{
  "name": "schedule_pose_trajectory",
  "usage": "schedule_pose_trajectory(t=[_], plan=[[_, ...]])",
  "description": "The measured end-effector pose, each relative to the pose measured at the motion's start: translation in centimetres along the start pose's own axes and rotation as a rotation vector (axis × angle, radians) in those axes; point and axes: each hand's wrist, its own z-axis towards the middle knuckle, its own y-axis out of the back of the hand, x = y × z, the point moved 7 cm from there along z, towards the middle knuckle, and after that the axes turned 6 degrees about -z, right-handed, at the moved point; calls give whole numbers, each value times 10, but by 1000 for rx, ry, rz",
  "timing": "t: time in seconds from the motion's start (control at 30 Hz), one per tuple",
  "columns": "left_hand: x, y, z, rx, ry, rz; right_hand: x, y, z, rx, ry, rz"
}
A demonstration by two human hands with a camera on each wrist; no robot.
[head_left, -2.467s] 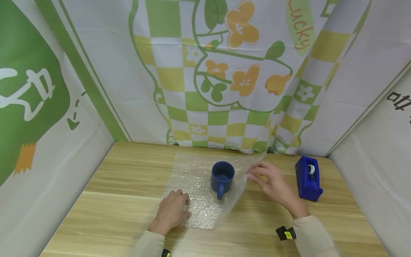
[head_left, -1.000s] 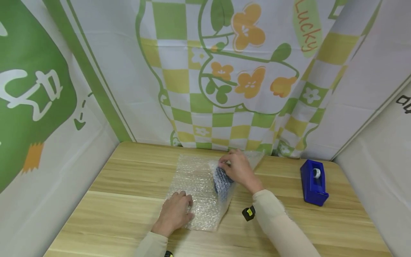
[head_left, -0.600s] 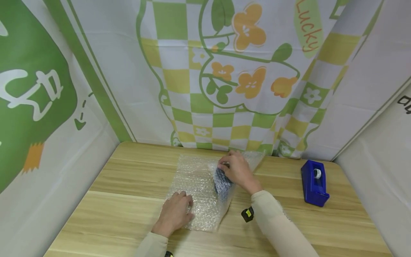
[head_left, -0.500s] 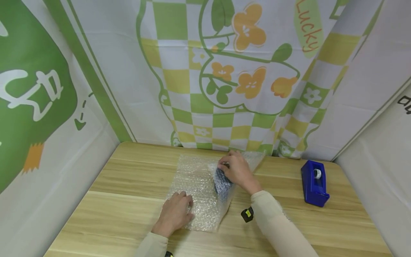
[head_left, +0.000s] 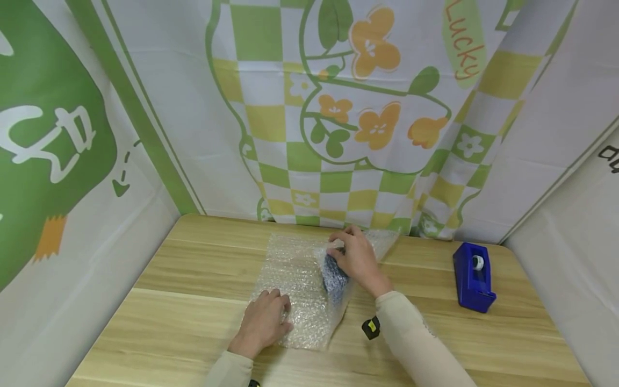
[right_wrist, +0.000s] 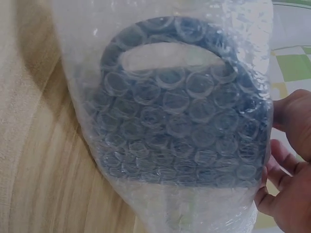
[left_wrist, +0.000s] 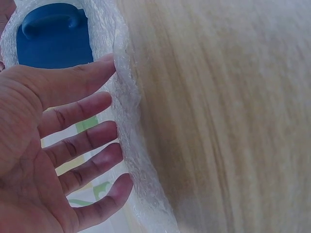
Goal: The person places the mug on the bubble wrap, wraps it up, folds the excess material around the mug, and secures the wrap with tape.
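A blue mug (head_left: pixel 333 277) stands on a sheet of bubble wrap (head_left: pixel 295 269), whose right side is folded up over it. Through the bubbles, the right wrist view shows the mug's body (right_wrist: pixel 180 116) and handle. My right hand (head_left: pixel 358 258) holds the folded wrap at the mug's rim, thumb and fingers bent over the top; part of the rim is hidden beneath. My left hand (head_left: pixel 263 320) rests on the sheet's near left part. In the left wrist view its fingers (left_wrist: pixel 87 141) are spread and relaxed along the wrap's edge, with the bare side of the mug beyond.
A blue tape dispenser (head_left: pixel 474 277) with a white-cored roll stands on the wooden table (head_left: pixel 193 269), to the right of the mug. Printed cloth (head_left: pixel 333 161) hangs along the table's back edge, and pale walls rise at both sides.
My right hand has carried the wrap's right side up and leftward over the mug, then stayed nearly still over the last second. My left hand has stayed in place on the sheet.
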Motion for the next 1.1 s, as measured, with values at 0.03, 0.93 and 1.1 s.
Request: schedule_pose_trajectory(t=[0.03,0.93,1.1], plan=[[0,0,0,0,1,-3,1,0,-1,-11,12,1],[-1,2,-1,-15,-8,25,10,9,-24,350,380,-17],[-1,2,-1,-6,-2,17,10,4,-28,336,381,-65]])
